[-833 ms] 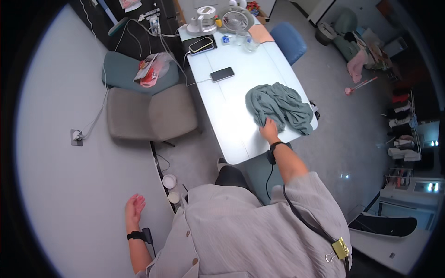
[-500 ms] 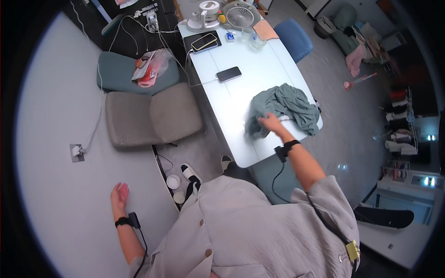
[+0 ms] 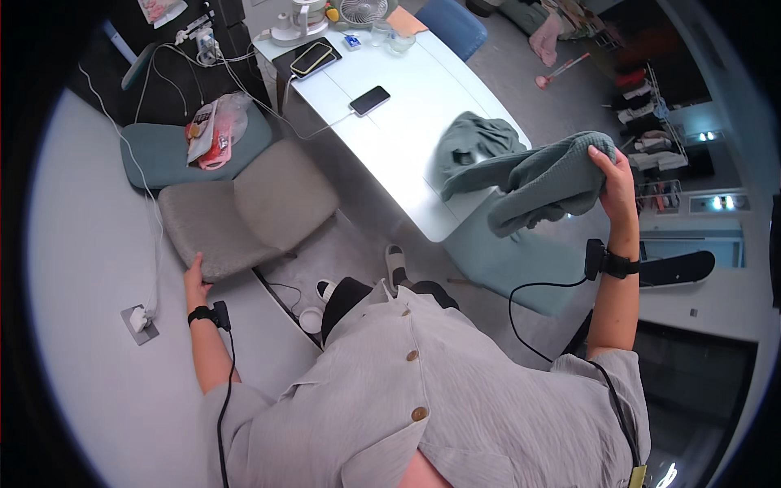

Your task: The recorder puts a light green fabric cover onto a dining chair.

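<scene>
My right hand (image 3: pixel 614 183) is closed on one end of a grey-green ribbed garment (image 3: pixel 561 175), raised off the table's right side. The rest of the cloth hangs in folds from the hand and trails back to a crumpled heap on the white table (image 3: pixel 390 163). Low on the left, my left hand (image 3: pixel 196 279) is at the front corner of a grey-brown upholstered chair (image 3: pixel 285 183), thumb against the edge and fingers curled beneath it. Both wrists wear black straps with small boxes and cables.
On the table lie a phone (image 3: pixel 370 100) on a cable, a second phone (image 3: pixel 311 59), a fan (image 3: pixel 364 11) and glass bowls (image 3: pixel 400 41). A teal seat (image 3: pixel 512 264) stands by the near end. Another teal chair (image 3: pixel 142 154) holds plastic bags (image 3: pixel 218 134). Cables run along the wall.
My right hand has lifted part of the garment from the table and carried it to the right. The left hand, free beside the wall before, has come to the chair's corner. The view has shifted.
</scene>
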Demonstrator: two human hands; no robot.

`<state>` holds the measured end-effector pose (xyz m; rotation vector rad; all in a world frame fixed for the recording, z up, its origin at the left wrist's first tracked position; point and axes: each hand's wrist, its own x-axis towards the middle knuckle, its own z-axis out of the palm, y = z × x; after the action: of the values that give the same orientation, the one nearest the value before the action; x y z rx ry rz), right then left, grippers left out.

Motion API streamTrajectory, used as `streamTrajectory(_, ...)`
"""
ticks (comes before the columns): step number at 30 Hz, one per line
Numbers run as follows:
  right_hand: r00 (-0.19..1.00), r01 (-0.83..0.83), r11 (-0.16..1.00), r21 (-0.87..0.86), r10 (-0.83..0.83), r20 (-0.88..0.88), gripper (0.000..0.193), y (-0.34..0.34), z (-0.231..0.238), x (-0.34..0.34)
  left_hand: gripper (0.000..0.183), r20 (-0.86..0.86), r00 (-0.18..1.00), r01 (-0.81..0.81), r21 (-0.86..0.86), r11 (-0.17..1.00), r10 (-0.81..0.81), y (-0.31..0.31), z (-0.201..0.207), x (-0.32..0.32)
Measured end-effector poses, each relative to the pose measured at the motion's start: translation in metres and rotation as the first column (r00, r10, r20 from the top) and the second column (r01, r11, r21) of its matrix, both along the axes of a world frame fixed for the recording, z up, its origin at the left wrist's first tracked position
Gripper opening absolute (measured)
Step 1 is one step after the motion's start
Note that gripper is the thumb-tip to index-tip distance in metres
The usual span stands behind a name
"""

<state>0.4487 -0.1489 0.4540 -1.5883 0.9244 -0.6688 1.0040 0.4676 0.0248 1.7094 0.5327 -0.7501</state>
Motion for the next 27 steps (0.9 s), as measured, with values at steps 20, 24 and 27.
streamTrajectory(20, 0.921, -0.388, 0.916, 0.107, 0.380, 0.088, 0.021, 0.001, -0.070, -0.070, 0.046, 0.254, 0.967, -0.022, 0.040, 0.999, 0.011, -0.153, 0.100, -0.234)
streamTrajectory(24, 0.883, -0.469, 0.862, 0.191, 0.455, 0.115, 0.022, -0.007, -0.095, -0.089, 0.045, 0.157, 0.979, -0.116, -0.089, 0.989, 0.129, -0.181, 0.101, -0.284)
streamTrajectory(27, 0.864, -0.504, 0.825, 0.257, 0.483, 0.143, 0.024, -0.009, -0.107, -0.103, 0.046, 0.055, 0.986, -0.147, -0.147, 0.978, 0.156, -0.201, 0.098, -0.331)
